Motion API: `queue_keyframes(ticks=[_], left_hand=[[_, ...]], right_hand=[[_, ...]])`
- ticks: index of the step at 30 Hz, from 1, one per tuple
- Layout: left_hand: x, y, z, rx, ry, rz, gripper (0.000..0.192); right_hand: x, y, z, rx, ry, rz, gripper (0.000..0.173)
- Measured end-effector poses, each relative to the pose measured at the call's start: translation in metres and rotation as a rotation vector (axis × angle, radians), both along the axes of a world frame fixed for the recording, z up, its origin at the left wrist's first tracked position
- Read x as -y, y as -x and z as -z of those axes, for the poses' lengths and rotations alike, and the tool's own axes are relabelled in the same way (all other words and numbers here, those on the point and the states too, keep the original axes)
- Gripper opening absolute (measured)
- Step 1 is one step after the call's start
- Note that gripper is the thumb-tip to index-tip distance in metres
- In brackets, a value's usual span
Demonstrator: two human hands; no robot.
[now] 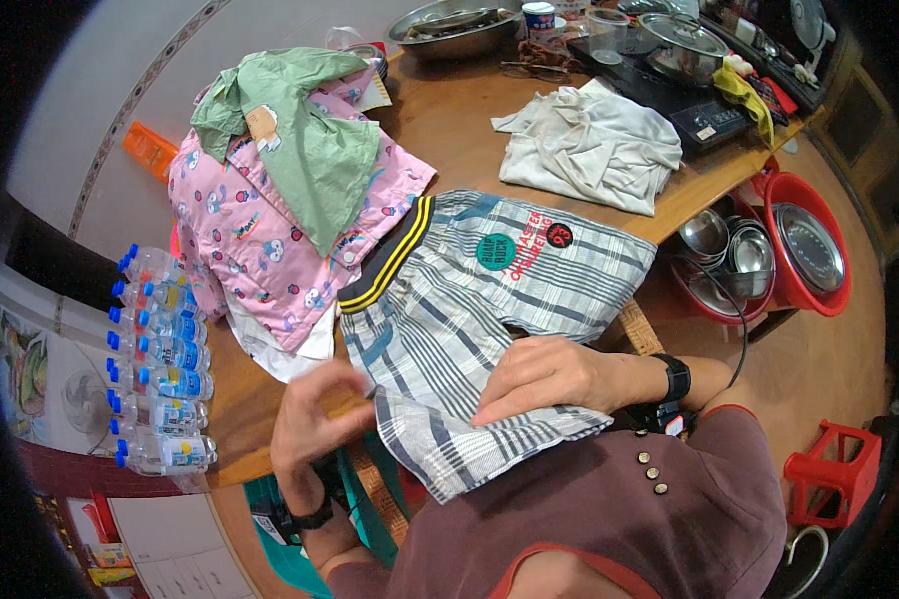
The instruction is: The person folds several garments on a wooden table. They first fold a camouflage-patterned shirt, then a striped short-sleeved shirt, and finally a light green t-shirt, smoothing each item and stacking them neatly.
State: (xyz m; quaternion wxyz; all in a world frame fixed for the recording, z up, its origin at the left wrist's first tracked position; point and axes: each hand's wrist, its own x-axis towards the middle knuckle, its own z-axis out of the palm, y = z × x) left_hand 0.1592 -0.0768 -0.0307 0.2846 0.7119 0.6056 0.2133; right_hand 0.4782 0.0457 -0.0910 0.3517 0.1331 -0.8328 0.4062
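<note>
A pair of plaid shorts (449,299) lies spread before me, its dark waistband with yellow stripes towards the upper left. One leg's hem hangs past the table's near edge, partly over my lap. My right hand (539,374) rests on that leg, fingers together; whether they pinch the cloth is not clear. Blurred, my left hand (326,412) is beside the leg's left edge, thumb and fingers apart, with nothing seen between them. A green garment (307,150) lies on a pink patterned jacket (240,247) at upper left. A crumpled white garment (584,150) lies at upper right.
Plastic water bottles (172,352) with blue caps line the table's left side. An induction cooker (708,120), a lidded pot (682,45) and a steel basin (453,30) stand at the back. Red basins (809,239) with steelware and a red stool (831,472) are at right.
</note>
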Motion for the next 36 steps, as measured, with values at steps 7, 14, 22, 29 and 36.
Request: queue_keyframes(ticks=[7, 14, 22, 29, 36], left_hand=[[-0.031, -0.005, 0.059, -0.305, -0.181, 0.217, 0.11], [-0.028, -0.014, 0.074, -0.25, -0.337, 0.152, 0.065], [-0.035, -0.001, 0.075, 0.146, -0.478, 0.098, 0.039], [0.006, 0.029, -0.003, 1.165, -0.709, -0.229, 0.049], [-0.045, 0.044, -0.067, 0.99, -0.516, -0.289, 0.039]], right_hand=[[-0.011, -0.027, -0.029, -0.013, 0.234, 0.098, 0.029], [-0.027, -0.052, -0.061, -0.19, 0.699, 0.642, 0.033], [-0.065, -0.06, -0.081, -0.338, 0.62, 0.893, 0.032], [-0.096, -0.103, -0.129, -0.679, 0.611, 0.564, 0.026], [-0.151, -0.081, -0.141, -0.466, 0.803, 0.274, 0.025]])
